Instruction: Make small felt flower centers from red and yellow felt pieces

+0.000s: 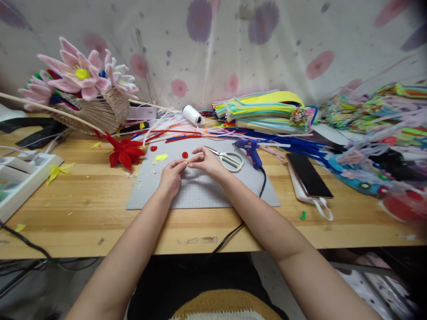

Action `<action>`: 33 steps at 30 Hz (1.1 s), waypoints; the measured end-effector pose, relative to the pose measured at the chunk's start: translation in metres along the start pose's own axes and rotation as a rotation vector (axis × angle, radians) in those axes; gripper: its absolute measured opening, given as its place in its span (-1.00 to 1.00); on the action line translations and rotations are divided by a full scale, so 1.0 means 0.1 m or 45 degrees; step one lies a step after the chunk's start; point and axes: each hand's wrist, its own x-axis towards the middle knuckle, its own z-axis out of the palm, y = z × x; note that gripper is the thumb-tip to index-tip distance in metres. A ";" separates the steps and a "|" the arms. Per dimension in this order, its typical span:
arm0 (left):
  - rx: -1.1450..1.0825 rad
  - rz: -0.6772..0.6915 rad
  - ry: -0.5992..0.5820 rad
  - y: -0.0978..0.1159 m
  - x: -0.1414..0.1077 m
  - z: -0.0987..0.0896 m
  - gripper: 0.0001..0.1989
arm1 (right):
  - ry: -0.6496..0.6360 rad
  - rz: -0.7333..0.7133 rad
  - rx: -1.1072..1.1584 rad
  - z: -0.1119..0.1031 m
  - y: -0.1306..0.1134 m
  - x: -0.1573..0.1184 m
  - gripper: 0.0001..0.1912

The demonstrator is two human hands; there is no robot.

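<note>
Over the grey cutting mat (200,202), the fingertips of my left hand (171,177) and my right hand (211,165) meet. Both are closed in a pinch around a tiny yellow piece (188,161), mostly hidden by the fingers. Just beyond them is a small red disc (185,155); I cannot tell whether it touches the fingers. Scissors (232,161) with pale handles lie right beside my right hand. A second red piece (154,149) and yellow scraps (162,157) rest on the mat's left part.
A blue glue gun (251,153) lies at the mat's right, its cord running to the table edge. Further right is a phone (310,175). Bundled pipe cleaners (267,109) line the back. A red fuzzy flower (125,152) and a basket of pink flowers (96,111) stand left.
</note>
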 end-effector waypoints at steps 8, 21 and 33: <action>0.075 -0.016 -0.029 0.00 -0.02 0.00 -0.75 | 0.022 0.048 0.029 -0.03 0.04 0.02 -0.65; -0.075 0.002 -0.002 0.07 -0.08 0.06 -0.53 | -0.001 0.096 0.128 0.00 0.08 0.02 -0.62; 0.030 0.040 0.092 -0.02 -0.01 0.00 -0.40 | -0.097 0.068 0.033 0.01 0.06 0.00 -0.57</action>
